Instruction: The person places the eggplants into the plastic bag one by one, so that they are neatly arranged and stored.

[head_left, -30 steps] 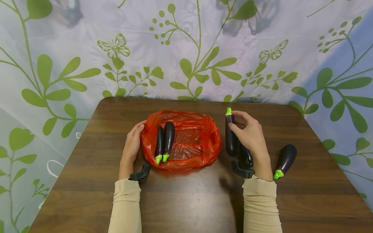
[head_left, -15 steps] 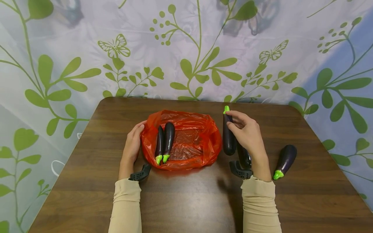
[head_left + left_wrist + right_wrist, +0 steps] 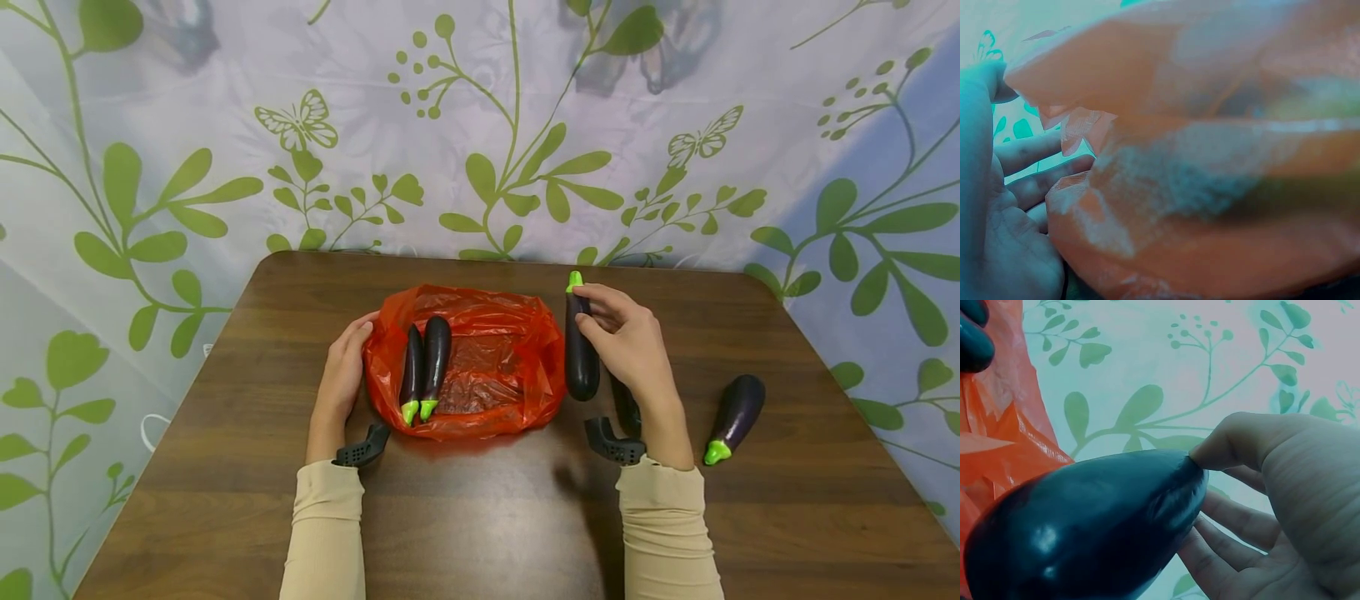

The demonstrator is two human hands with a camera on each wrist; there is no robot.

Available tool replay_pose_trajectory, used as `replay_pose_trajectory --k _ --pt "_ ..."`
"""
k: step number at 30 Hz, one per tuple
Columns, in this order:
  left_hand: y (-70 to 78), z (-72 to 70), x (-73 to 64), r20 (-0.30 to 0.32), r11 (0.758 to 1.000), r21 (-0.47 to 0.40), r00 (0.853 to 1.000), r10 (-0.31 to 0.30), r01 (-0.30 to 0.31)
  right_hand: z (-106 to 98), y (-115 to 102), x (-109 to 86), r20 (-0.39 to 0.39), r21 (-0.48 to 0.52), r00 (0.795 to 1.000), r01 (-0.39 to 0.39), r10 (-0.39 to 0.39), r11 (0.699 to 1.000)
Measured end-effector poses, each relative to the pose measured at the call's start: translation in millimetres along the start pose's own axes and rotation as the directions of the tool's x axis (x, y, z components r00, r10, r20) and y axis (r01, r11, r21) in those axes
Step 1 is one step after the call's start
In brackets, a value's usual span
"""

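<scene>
1. Currently, five eggplants are visible: a left inner eggplant (image 3: 412, 367), a right inner eggplant (image 3: 436, 358), a held eggplant (image 3: 581, 358), a half-hidden eggplant (image 3: 626, 407) and an outer eggplant (image 3: 738, 408)
2. Container, quantity one: a red plastic bag (image 3: 480, 429), mouth upward, on the table (image 3: 480, 533); both inner eggplants lie side by side along its left portion, green ends toward the near rim
3. Clearances: bare film spans from the right inner eggplant to the bag's right wall; the far table edge runs beyond the bag, and the outer eggplant lies well apart, toward the right table edge
4. Left hand (image 3: 341, 367): fingers extended and loosely spread, resting against the bag's left side
5. Right hand (image 3: 633, 342): thumb and fingers pinch the held eggplant near its green end, blunt end nearer the person, at the bag's right rim; contact with the rim cannot be told
6. Forearms: roughly parallel, in cream sleeves (image 3: 667, 533); the half-hidden eggplant is partly covered by the right wrist
</scene>
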State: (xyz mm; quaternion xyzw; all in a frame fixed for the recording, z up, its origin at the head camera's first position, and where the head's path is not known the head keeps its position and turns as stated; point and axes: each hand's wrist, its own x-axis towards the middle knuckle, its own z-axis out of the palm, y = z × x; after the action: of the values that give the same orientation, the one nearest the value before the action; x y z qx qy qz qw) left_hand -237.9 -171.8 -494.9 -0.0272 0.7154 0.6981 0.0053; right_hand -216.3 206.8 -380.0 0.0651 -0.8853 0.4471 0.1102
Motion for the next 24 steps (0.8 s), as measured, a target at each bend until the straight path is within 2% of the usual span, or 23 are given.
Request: replay_pose_trajectory --k 14,24 --pt "0.7 0.2 -0.1 -0.009 1.000 0.013 1.000 0.007 -0.007 5 -4 1.2 -0.032 0.061 0.999 0.023 -0.021 0.998" --pt "1.5 0.1 -0.7 -0.007 1.000 0.010 1.000 -0.004 0.004 11 -7 1.3 -0.023 0.125 1.000 0.012 -0.009 0.992"
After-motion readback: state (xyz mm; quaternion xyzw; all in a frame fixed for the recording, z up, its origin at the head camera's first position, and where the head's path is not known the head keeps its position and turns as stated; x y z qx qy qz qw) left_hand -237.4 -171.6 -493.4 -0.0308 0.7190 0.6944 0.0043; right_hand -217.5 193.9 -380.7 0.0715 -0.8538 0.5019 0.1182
